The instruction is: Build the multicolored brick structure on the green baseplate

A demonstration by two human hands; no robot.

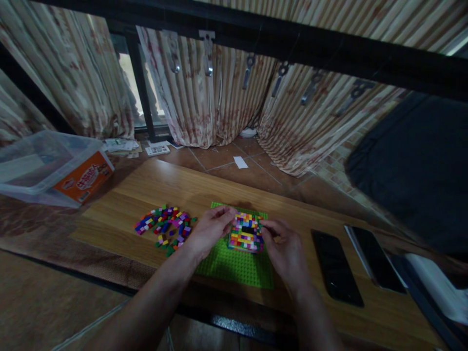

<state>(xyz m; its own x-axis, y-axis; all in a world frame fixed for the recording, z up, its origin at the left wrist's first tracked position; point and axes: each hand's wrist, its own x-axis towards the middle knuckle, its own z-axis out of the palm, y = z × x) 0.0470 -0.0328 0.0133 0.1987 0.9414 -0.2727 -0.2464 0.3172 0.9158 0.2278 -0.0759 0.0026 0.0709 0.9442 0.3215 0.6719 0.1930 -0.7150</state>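
A small block of many-coloured bricks (246, 232) with a dark hole in its middle stands on a green baseplate (237, 265) on the wooden table (153, 190). My left hand (210, 229) has its fingers curled against the block's left upper edge. On the block's right side my right hand (285, 246) pinches its edge with thumb and fingers. A heap of loose coloured bricks (164, 225) lies just left of my left hand.
Two dark phones (336, 267) (376, 258) lie on the table to the right. A clear plastic box with an orange label (54, 168) stands at the far left. Striped curtains (204, 97) hang behind, over a tiled floor with scattered papers (157, 149).
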